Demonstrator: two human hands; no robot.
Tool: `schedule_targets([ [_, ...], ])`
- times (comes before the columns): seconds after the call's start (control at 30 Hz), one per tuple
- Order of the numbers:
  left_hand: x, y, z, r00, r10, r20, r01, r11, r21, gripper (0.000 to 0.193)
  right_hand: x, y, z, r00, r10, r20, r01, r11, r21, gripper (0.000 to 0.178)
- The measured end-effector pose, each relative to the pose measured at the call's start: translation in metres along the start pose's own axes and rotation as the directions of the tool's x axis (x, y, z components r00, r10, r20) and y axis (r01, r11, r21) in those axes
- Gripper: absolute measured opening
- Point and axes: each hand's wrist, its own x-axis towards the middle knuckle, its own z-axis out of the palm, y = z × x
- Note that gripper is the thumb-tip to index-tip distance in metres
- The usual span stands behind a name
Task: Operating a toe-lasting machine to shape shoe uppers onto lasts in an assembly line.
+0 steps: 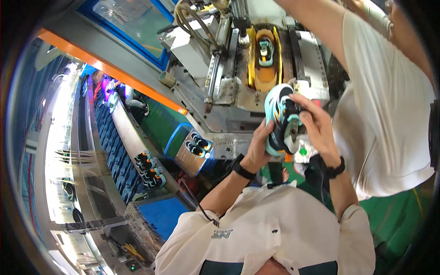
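Note:
A sneaker [275, 112] in teal, white and black is held up in front of me, toe pointing away. My left hand [261, 144] grips its left side near the heel. On the other side, my right hand [317, 123] has its fingers on the laces and the collar. A light grey last-like form shows in the shoe opening. Beyond my hands, a second teal and black shoe [265, 52] sits in the machine [224, 94], between yellow side plates.
At left, a conveyor [130, 126] carries several dark sneakers [150, 169]. A pair of sneakers [198, 145] rests on a blue-edged tray [185, 160]. A green button [303, 151] is below the held shoe. A co-worker in a white shirt [389, 110] stands close at right.

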Motion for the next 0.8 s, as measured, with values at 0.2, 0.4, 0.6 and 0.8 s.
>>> schedule_targets([
  [0.2, 0.033, 0.005, 0.012, 0.979, -0.109, -0.171, 0.085, 0.986, -0.145, 0.044, 0.004, -0.02, -0.031, 0.991, 0.006, -0.137, 0.005, 0.996, 0.085, 0.033],
  [0.4, 0.102, 0.016, 0.003, 0.987, -0.073, -0.143, 0.064, 0.996, -0.066, 0.05, 0.015, -0.024, -0.074, 0.933, 0.012, -0.36, -0.104, 0.966, -0.237, 0.035],
  [0.6, 0.14, 0.04, 0.007, 0.984, -0.132, -0.121, 0.118, 0.986, -0.113, 0.05, 0.031, -0.025, -0.032, 0.883, 0.164, -0.439, -0.11, 0.983, 0.146, 0.036],
  [0.8, 0.149, 0.046, -0.005, 0.955, -0.228, -0.189, 0.207, 0.971, -0.124, 0.045, 0.048, 0.01, -0.006, 0.871, 0.248, -0.424, -0.258, 0.966, 0.035, 0.043],
])
